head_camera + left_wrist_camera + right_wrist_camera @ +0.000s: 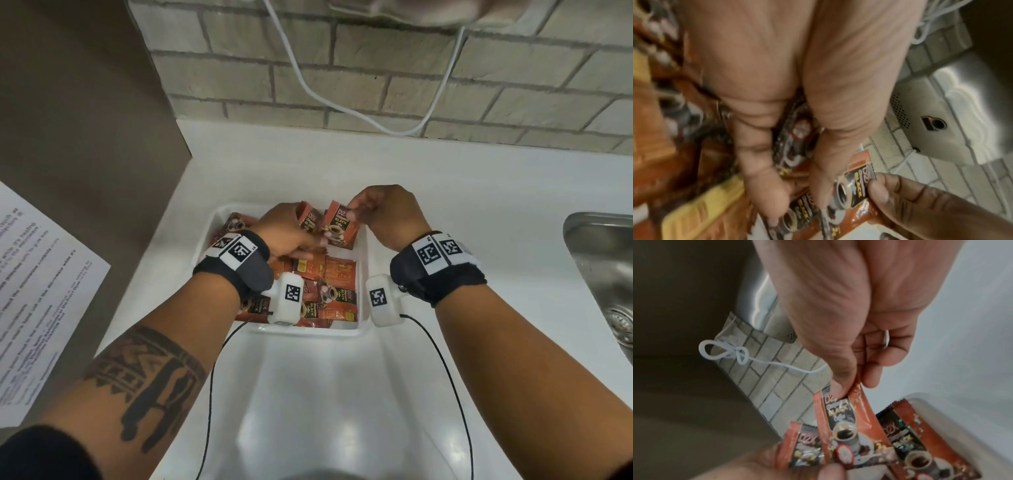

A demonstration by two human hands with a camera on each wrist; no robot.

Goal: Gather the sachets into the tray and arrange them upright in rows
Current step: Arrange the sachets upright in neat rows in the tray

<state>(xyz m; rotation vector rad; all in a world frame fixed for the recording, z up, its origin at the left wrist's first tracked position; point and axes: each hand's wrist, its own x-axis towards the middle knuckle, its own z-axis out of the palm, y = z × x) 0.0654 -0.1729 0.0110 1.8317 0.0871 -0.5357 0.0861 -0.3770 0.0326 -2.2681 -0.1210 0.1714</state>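
A white tray point(363, 274) on the counter holds several orange-brown coffee sachets point(329, 274), most lying flat in a loose pile. At the tray's far end my left hand point(313, 240) grips a few sachets point(310, 219) standing upright. My right hand point(352, 211) pinches the top edge of one upright sachet point(340, 226) between thumb and forefinger, right beside the left hand's bunch. The right wrist view shows that pinch on the sachet point(844, 420), with another sachet point(916, 447) leaning against the tray wall. The left wrist view is blurred; the pinched sachet point(857, 188) shows there.
A steel sink point(599, 267) lies at the right edge of the white counter. A white cable point(342, 106) hangs across the brick wall behind the tray. A brown panel with a printed sheet point(41, 291) stands at the left.
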